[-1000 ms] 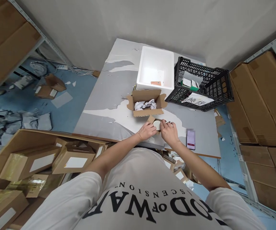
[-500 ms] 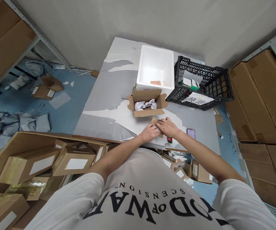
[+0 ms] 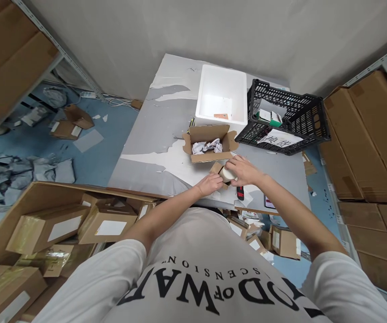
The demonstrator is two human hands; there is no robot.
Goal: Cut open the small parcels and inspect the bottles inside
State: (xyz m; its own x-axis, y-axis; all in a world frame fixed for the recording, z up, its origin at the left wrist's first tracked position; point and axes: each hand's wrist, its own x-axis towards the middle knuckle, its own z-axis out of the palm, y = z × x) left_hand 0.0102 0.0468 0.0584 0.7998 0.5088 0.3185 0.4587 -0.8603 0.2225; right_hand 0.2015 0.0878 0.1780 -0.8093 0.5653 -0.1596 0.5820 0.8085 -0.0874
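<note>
My left hand [image 3: 210, 184] is closed on a small brown cardboard box [image 3: 216, 168] near the table's front edge. In my right hand [image 3: 243, 171] is a pale, rounded object [image 3: 228, 174], at the small box's right side; its kind is too small to make out. Just beyond my hands stands an open cardboard box [image 3: 210, 158] with crumpled white paper [image 3: 206, 147] inside. A red and black tool [image 3: 240, 193] lies below my right hand.
A white foam box [image 3: 221, 92] stands at the back beside a black plastic crate [image 3: 289, 116]. A phone [image 3: 269, 202] lies on the table [image 3: 146, 134] at right. To my left a large carton [image 3: 41, 186] holds several parcels. Stacked cartons [image 3: 354, 139] line the right.
My right hand has moved slightly up and right, and the pale rounded object now shows in it, at the small box. My left hand stays on the box.
</note>
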